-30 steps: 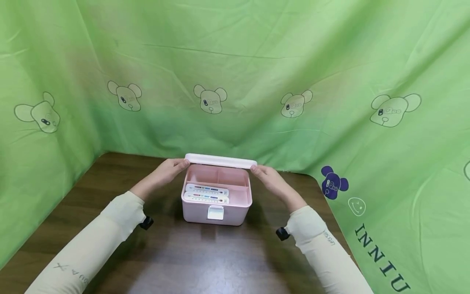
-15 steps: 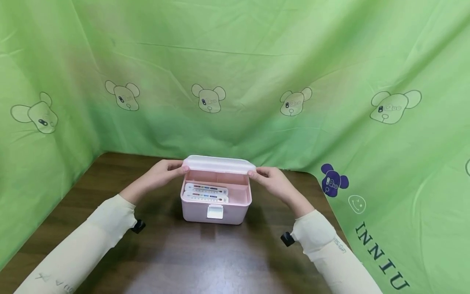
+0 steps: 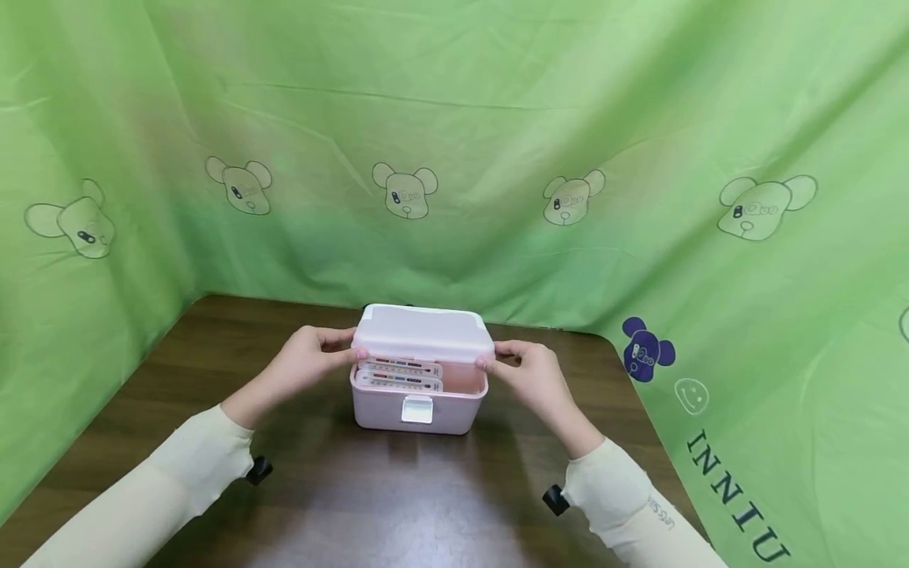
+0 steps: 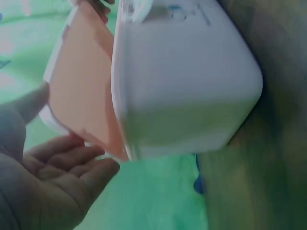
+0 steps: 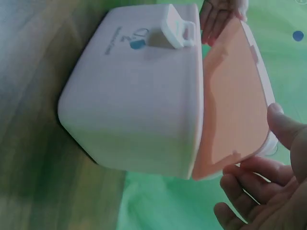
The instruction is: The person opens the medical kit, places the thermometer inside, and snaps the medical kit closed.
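A pale pink storage box (image 3: 383, 412) stands on the table, its lid (image 3: 424, 331) tilted partway down over the back of it. My left hand (image 3: 307, 364) pinches the lid's left front corner between thumb and fingers. At the opposite corner my right hand (image 3: 534, 379) grips the lid the same way. Two white thermometer-like strips (image 3: 399, 382) with printed scales lie in the front left of the box. A white latch (image 3: 417, 409) hangs on the front wall. Both wrist views show the gap between lid (image 4: 81, 76) and box (image 5: 139, 96). The rear compartments are hidden under the lid.
The brown wooden table (image 3: 341, 505) reaches back to a green curtain (image 3: 483, 95) printed with bear heads. This curtain also hangs along the left and right sides. A black wrist camera (image 3: 556, 499) sits below the right sleeve, another (image 3: 259, 471) below the left.
Both hands have swung the lid forward and down from nearly upright, so its outer top now shows and covers the rear compartments. The box and strips have stayed put.
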`<state>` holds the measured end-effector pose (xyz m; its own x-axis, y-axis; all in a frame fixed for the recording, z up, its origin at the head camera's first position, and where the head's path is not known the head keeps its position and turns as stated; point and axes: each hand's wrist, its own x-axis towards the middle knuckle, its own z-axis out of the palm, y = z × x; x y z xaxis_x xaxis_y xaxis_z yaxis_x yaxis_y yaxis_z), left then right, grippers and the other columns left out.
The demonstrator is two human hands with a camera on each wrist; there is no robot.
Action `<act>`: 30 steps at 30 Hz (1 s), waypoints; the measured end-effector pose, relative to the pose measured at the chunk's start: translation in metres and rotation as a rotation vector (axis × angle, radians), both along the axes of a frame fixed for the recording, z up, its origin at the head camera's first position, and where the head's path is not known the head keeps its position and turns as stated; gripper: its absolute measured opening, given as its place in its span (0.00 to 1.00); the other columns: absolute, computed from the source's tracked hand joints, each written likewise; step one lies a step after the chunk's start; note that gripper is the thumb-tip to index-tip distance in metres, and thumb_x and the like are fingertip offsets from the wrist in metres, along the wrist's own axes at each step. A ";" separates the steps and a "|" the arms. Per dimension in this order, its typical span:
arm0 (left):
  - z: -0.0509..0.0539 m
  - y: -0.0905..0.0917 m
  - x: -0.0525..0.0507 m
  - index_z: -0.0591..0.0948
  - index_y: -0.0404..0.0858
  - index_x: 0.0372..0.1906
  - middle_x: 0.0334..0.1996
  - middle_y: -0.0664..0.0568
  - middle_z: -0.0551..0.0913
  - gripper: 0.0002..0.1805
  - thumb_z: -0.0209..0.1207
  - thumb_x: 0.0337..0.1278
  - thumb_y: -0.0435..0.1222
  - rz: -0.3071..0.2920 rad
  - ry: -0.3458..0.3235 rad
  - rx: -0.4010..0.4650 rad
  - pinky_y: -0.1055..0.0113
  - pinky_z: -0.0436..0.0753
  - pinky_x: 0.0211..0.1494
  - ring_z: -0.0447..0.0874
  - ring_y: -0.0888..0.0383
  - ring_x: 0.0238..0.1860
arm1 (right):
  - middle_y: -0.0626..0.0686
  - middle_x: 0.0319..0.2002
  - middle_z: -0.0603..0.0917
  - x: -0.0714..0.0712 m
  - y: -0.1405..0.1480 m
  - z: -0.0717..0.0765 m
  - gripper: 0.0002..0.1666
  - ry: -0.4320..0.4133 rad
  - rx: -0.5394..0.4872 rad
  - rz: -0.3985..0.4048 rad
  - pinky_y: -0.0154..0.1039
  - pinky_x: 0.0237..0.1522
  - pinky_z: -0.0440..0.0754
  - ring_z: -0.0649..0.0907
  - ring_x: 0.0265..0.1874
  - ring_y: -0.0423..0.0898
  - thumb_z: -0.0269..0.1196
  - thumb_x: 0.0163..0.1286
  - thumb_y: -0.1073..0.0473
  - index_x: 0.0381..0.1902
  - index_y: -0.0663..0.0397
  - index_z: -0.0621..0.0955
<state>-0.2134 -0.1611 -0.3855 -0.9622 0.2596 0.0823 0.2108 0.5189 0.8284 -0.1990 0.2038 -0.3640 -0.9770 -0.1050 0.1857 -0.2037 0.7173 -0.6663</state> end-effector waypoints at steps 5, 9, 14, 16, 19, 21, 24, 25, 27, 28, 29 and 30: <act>-0.008 0.007 0.017 0.81 0.38 0.65 0.59 0.46 0.85 0.34 0.71 0.58 0.52 0.079 0.041 0.001 0.55 0.85 0.55 0.84 0.51 0.58 | 0.53 0.47 0.91 0.010 -0.007 -0.010 0.27 0.039 0.013 -0.045 0.48 0.48 0.86 0.88 0.48 0.49 0.77 0.60 0.46 0.53 0.55 0.89; -0.015 0.013 0.025 0.82 0.37 0.64 0.60 0.47 0.84 0.33 0.73 0.58 0.49 0.118 0.078 0.031 0.55 0.87 0.54 0.85 0.51 0.59 | 0.55 0.48 0.90 0.017 -0.011 -0.017 0.27 0.055 0.003 -0.085 0.53 0.55 0.83 0.86 0.53 0.53 0.78 0.59 0.48 0.53 0.55 0.89; -0.022 0.018 0.031 0.82 0.36 0.63 0.62 0.48 0.83 0.31 0.74 0.57 0.45 0.139 0.120 0.087 0.58 0.87 0.54 0.84 0.51 0.60 | 0.55 0.48 0.90 0.022 -0.013 -0.025 0.27 0.065 -0.063 -0.126 0.53 0.57 0.82 0.85 0.53 0.55 0.80 0.56 0.50 0.53 0.54 0.89; -0.026 0.019 0.031 0.82 0.35 0.63 0.62 0.47 0.83 0.30 0.74 0.57 0.43 0.142 0.138 0.099 0.58 0.87 0.54 0.84 0.50 0.60 | 0.54 0.48 0.90 0.022 -0.013 -0.028 0.28 0.073 -0.081 -0.137 0.52 0.56 0.82 0.85 0.52 0.54 0.80 0.55 0.50 0.52 0.53 0.89; -0.031 0.020 0.030 0.82 0.34 0.62 0.61 0.46 0.82 0.30 0.74 0.56 0.42 0.157 0.156 0.109 0.57 0.87 0.54 0.84 0.50 0.60 | 0.54 0.48 0.90 0.020 -0.014 -0.034 0.28 0.096 -0.102 -0.144 0.52 0.54 0.83 0.85 0.51 0.54 0.81 0.54 0.50 0.52 0.52 0.90; -0.034 0.022 0.028 0.82 0.33 0.62 0.62 0.44 0.82 0.30 0.74 0.56 0.40 0.161 0.164 0.122 0.55 0.86 0.55 0.84 0.49 0.60 | 0.53 0.49 0.90 0.018 -0.014 -0.038 0.28 0.118 -0.115 -0.151 0.52 0.53 0.83 0.85 0.50 0.53 0.81 0.53 0.50 0.52 0.52 0.90; -0.039 0.027 0.025 0.81 0.32 0.63 0.61 0.43 0.82 0.30 0.75 0.56 0.39 0.169 0.168 0.147 0.55 0.86 0.56 0.84 0.48 0.60 | 0.53 0.49 0.90 0.015 -0.014 -0.045 0.27 0.141 -0.136 -0.165 0.53 0.53 0.83 0.85 0.50 0.54 0.81 0.53 0.51 0.51 0.52 0.90; -0.040 0.028 0.024 0.81 0.32 0.63 0.61 0.42 0.82 0.30 0.75 0.56 0.38 0.174 0.172 0.150 0.56 0.86 0.56 0.84 0.48 0.59 | 0.54 0.49 0.90 0.013 -0.014 -0.047 0.28 0.143 -0.143 -0.170 0.53 0.53 0.82 0.85 0.51 0.54 0.81 0.53 0.51 0.52 0.53 0.90; -0.042 0.031 0.022 0.81 0.32 0.63 0.61 0.42 0.82 0.31 0.75 0.56 0.38 0.185 0.176 0.153 0.56 0.86 0.56 0.84 0.48 0.59 | 0.54 0.50 0.90 0.011 -0.014 -0.051 0.28 0.143 -0.156 -0.180 0.54 0.55 0.82 0.85 0.53 0.54 0.81 0.53 0.51 0.52 0.53 0.89; -0.044 0.032 0.021 0.81 0.32 0.64 0.60 0.41 0.82 0.31 0.74 0.56 0.37 0.192 0.177 0.152 0.56 0.86 0.56 0.85 0.48 0.59 | 0.55 0.51 0.90 0.009 -0.013 -0.053 0.29 0.141 -0.160 -0.185 0.53 0.56 0.81 0.85 0.54 0.54 0.81 0.53 0.51 0.53 0.54 0.89; -0.045 0.033 0.020 0.81 0.33 0.64 0.60 0.42 0.83 0.31 0.74 0.56 0.38 0.200 0.175 0.154 0.57 0.86 0.56 0.85 0.48 0.58 | 0.55 0.51 0.90 0.008 -0.013 -0.054 0.29 0.138 -0.165 -0.189 0.53 0.57 0.81 0.84 0.55 0.54 0.81 0.53 0.51 0.53 0.54 0.89; -0.046 0.034 0.019 0.81 0.33 0.64 0.60 0.42 0.83 0.31 0.74 0.56 0.38 0.207 0.174 0.154 0.57 0.86 0.56 0.85 0.49 0.58 | 0.55 0.51 0.90 0.007 -0.013 -0.055 0.29 0.137 -0.170 -0.193 0.53 0.58 0.81 0.84 0.56 0.54 0.81 0.53 0.51 0.53 0.54 0.89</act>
